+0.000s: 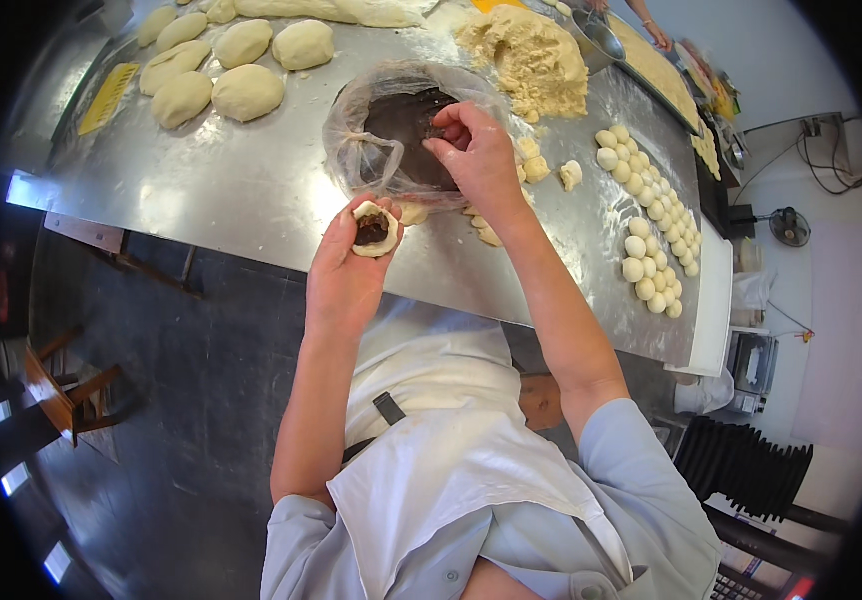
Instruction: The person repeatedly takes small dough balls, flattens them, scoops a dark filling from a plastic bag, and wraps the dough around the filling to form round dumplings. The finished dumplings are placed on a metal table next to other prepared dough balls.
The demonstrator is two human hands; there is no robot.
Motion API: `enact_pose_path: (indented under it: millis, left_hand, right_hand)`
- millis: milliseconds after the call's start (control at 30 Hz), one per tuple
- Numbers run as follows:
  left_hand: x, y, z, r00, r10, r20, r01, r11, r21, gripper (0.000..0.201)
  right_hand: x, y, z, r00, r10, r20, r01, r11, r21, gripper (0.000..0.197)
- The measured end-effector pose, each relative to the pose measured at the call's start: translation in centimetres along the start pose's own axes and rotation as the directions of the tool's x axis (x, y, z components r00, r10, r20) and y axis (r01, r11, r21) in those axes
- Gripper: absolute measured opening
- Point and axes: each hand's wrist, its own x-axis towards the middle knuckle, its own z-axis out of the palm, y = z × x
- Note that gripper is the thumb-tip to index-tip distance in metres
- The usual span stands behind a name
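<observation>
My left hand (343, 270) cups a round of pale dough (388, 232) with dark filling (371, 229) in its middle. It is just off the near side of a bowl lined with a clear plastic bag (343, 125). Dark brown paste (391, 125) lies inside that bag. Above the paste, my right hand (479, 160) has thumb and fingers pinched together. Whatever is between those fingertips, if anything, cannot be made out against the dark paste. Small yellowish dough pieces (534, 168) lie on the table beside the bowl, close to my right wrist.
The metal table (241, 200) bears several large dough pieces (248, 92) at far left. A crumbly yellowish dough mass (531, 60) sits behind the bowl. Rows of small dough balls (641, 265) lie at right. Another person's hand (659, 38) shows at the far right, near a metal bowl (599, 40).
</observation>
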Motion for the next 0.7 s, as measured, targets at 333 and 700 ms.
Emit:
enact_pose_path:
  millis: [333,700]
  left_hand:
    - [-0.6,0.3,0.9,0.997,-0.068,-0.028,0.065,0.994,-0.093,0.041]
    - [0.3,-1.4,1.1,0.995,-0.016,0.096,0.015,1.000,0.014,0.040]
  right_hand:
    - [-0.9,0.5,-0.2,0.995,-0.088,-0.045,0.090,0.995,0.038,0.028]
    - [-7.4,-2.6,-0.9,0.997,0.049,0.053,-0.065,0.931,0.360,0.022]
